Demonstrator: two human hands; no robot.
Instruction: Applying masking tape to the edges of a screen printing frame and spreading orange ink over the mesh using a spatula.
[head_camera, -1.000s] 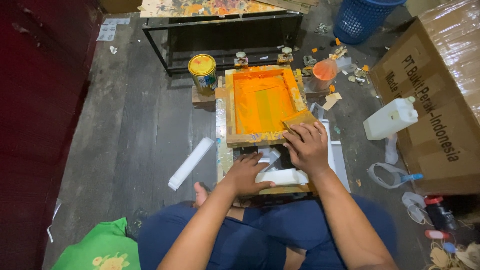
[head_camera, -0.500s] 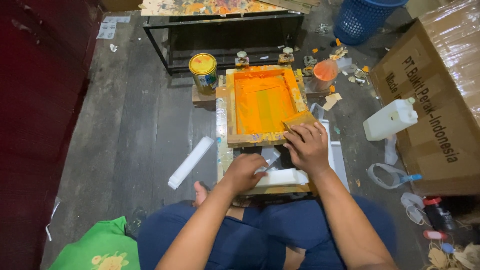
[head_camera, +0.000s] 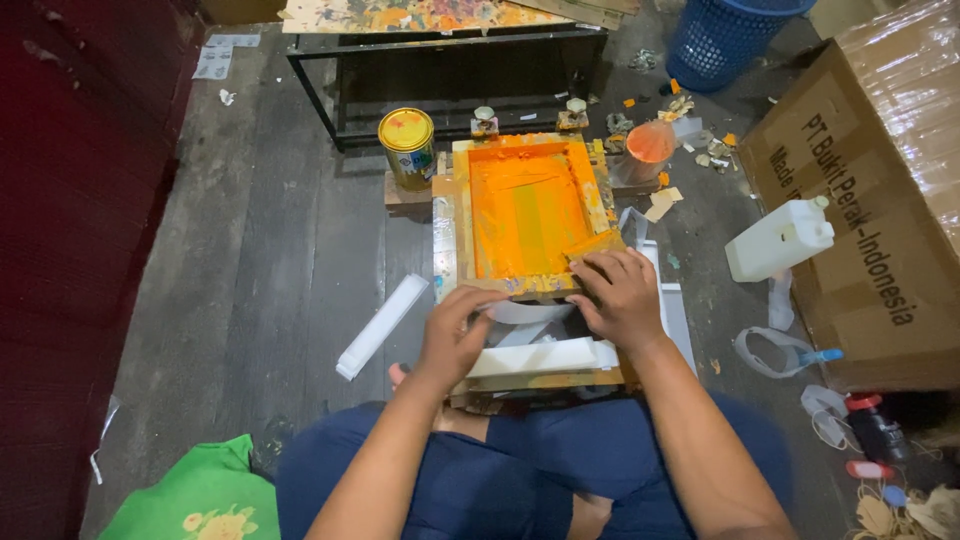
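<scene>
A wooden printing frame (head_camera: 458, 215) with an orange ink-covered screen (head_camera: 525, 205) lies on the floor in front of me. My right hand (head_camera: 618, 292) rests flat on the frame's near right corner, fingers spread. My left hand (head_camera: 455, 330) reaches under the frame's near edge and touches a white sheet (head_camera: 530, 312) there. A stack of white strips (head_camera: 545, 357) sits on a wooden board just before my knees.
A yellow paint can (head_camera: 407, 146) stands left of the frame. An orange-stained cup (head_camera: 648, 148) sits to its right. A white jug (head_camera: 780, 238) and a cardboard box (head_camera: 860, 230) are at right. A loose white strip (head_camera: 383, 325) lies left. A blue basket (head_camera: 725, 40) is behind.
My left hand has moved up from the white stack toward the frame's near edge. The right hand stays on the frame corner.
</scene>
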